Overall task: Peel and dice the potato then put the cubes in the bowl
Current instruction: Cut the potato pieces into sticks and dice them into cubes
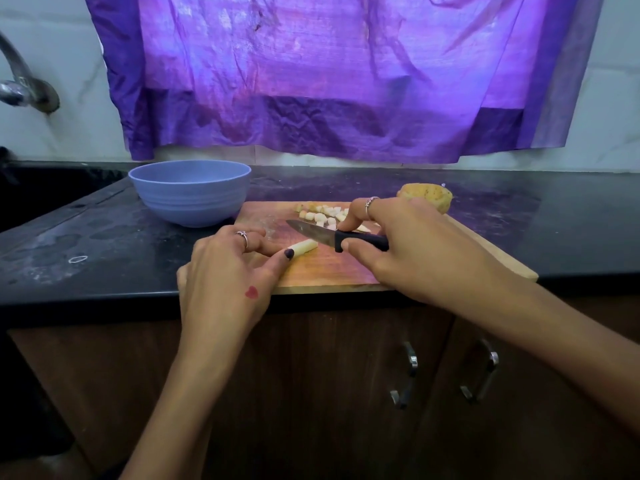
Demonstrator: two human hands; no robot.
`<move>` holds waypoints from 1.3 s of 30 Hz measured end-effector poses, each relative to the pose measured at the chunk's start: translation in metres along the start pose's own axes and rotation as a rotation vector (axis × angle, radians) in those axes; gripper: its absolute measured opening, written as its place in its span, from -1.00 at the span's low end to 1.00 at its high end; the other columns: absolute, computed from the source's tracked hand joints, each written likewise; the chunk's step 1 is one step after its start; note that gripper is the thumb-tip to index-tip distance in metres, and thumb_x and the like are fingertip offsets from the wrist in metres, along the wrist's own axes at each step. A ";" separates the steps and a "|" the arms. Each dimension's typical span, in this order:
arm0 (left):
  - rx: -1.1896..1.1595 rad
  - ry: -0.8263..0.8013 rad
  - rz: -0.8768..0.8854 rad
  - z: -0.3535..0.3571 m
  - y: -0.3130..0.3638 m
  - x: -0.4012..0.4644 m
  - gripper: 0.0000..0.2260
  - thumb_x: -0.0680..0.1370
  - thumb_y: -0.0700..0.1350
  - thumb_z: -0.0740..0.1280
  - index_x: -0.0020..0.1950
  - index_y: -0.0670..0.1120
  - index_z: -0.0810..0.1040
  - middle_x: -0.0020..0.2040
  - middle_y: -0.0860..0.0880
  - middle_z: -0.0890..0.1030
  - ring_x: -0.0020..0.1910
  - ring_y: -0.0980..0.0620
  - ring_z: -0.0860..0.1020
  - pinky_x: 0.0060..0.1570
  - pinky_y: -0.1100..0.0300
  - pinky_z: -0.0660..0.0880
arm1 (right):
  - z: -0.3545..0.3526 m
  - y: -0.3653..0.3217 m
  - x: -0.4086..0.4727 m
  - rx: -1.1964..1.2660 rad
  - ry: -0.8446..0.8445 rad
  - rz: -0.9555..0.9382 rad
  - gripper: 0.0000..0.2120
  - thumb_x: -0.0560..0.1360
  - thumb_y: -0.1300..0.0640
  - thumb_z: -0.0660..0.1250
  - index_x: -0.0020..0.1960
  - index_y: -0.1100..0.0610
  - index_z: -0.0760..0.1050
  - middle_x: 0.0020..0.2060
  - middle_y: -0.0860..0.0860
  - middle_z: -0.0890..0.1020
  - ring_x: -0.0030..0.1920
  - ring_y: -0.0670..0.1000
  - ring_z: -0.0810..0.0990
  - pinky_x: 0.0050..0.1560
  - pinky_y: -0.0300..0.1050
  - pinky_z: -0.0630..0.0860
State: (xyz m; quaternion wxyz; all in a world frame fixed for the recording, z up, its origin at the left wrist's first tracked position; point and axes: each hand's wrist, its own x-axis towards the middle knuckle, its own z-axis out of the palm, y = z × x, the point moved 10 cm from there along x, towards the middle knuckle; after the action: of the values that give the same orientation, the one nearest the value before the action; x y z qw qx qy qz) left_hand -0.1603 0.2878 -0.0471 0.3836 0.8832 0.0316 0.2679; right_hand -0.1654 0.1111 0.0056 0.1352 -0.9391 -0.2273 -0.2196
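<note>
My right hand [401,251] was clamped round the black handle of the knife [332,236], forefinger stretched along its spine. My left hand [228,268] pinched the near end of a potato stick [304,246] lying on the cutting board [322,271], just beside the blade. With my fingertips so close, a slip could have nicked them, I judged. Diced cubes [327,213] lay at the board's far edge, the bowl [190,192] beyond its left corner, the remaining potato [429,197] behind my right hand.
</note>
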 end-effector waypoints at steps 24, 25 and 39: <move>0.011 0.072 0.004 -0.003 0.002 -0.003 -0.83 0.44 0.16 0.41 -0.18 0.08 0.62 0.10 0.14 0.57 0.15 -0.02 0.48 0.13 -0.11 0.40 | -0.012 -0.008 -0.018 -0.226 0.035 -0.043 -0.72 0.60 -0.11 0.12 0.29 -0.17 0.35 -0.21 -0.14 0.38 0.01 0.03 0.53 -0.24 -0.10 0.26; 0.008 0.071 0.003 -0.003 0.001 -0.003 -0.83 0.44 0.16 0.41 -0.18 0.07 0.63 0.10 0.14 0.57 0.15 -0.02 0.48 0.13 -0.11 0.40 | -0.015 -0.006 -0.019 -0.204 0.065 -0.032 -0.73 0.59 -0.10 0.13 0.28 -0.18 0.36 -0.27 -0.14 0.33 -0.03 0.00 0.52 -0.27 -0.09 0.24; 0.026 0.062 0.025 -0.002 0.002 -0.002 -0.80 0.45 0.18 0.38 -0.13 0.08 0.65 0.11 0.13 0.56 0.15 -0.02 0.47 0.14 -0.10 0.38 | 0.008 -0.013 0.001 -0.011 0.006 -0.033 -0.77 0.56 -0.05 0.23 0.20 -0.11 0.47 -0.27 -0.16 0.38 -0.20 -0.06 0.39 -0.27 -0.14 0.29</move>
State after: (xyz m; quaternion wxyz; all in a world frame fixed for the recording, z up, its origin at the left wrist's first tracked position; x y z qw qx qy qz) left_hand -0.1637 0.2868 -0.0454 0.3677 0.8797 0.0360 0.2994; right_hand -0.1679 0.1258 0.0009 0.1272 -0.9352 -0.2413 -0.2258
